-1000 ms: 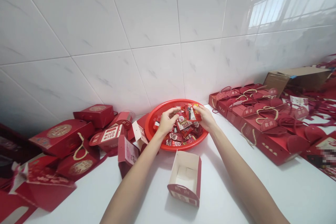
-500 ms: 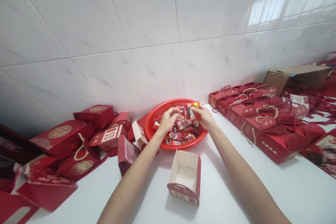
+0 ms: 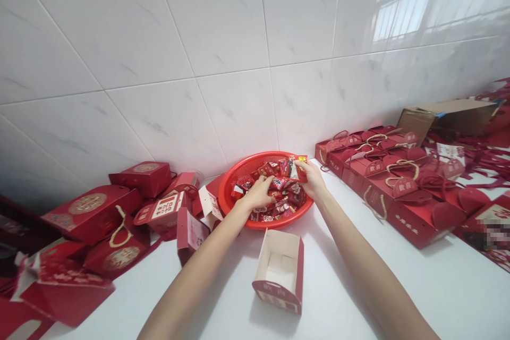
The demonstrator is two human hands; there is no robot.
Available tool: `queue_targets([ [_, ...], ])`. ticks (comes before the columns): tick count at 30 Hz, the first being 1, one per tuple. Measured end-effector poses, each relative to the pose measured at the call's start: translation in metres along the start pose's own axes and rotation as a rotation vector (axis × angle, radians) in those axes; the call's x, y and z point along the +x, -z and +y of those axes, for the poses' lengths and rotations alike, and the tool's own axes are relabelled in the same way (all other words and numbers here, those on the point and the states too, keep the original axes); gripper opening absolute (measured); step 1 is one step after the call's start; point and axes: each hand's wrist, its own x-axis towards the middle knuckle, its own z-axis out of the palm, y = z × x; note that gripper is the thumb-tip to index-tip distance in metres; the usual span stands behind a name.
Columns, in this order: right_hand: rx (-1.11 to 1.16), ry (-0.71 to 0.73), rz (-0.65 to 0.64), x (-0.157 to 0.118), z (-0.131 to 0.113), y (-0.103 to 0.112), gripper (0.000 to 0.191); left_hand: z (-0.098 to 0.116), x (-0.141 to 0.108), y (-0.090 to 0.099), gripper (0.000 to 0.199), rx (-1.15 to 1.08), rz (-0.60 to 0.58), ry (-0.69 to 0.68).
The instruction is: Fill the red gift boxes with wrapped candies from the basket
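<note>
A red plastic basket (image 3: 225,207) holds many small wrapped candies (image 3: 282,207), mostly in red wrappers. My left hand (image 3: 257,194) is down among them, thumb and fingers apart, with nothing clearly gripped; its fingertips touch the wrappers. At the basket's right rim, my right hand (image 3: 314,178) pinches red candy packets (image 3: 295,169), one with a black-and-white print and a yellow corner. How many it holds is partly hidden. Just in front of the basket stands an open red gift box (image 3: 279,271), its pale inside facing up and no candy visible in it.
Red gift boxes (image 3: 91,204) lie piled on the left, some with rope handles. Another open box (image 3: 191,234) stands beside my left forearm. Rows of closed red boxes (image 3: 394,196) fill the right, with a brown carton (image 3: 422,119) behind. A tiled wall (image 3: 239,111) bounds the back.
My left hand has moved away from the packets at my right hand and lowered into the candies. My right hand keeps its packets, moving slightly right. The gift box has stayed put.
</note>
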Motion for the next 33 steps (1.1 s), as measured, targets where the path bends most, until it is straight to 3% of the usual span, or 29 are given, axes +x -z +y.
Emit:
queue_targets([
  [5,0.065,0.006,0.063,-0.002,-0.002,-0.002,0.02,0.003,0.0,0.002,0.082,0.059,-0.04,0.098],
  [12,0.101,-0.014,0.054,-0.004,-0.004,-0.006,0.017,0.019,0.003,0.003,0.08,0.046,-0.074,0.151],
  [17,0.101,-0.003,0.043,-0.002,-0.003,-0.004,0.019,0.024,0.008,0.003,0.061,0.012,-0.023,0.165],
  [28,0.054,0.001,-0.022,0.002,0.003,0.003,0.023,0.035,-0.002,0.009,0.017,-0.055,-0.035,0.192],
  [33,0.043,0.0,-0.015,0.001,0.002,0.002,0.025,0.041,-0.002,0.016,0.004,-0.001,0.11,0.262],
])
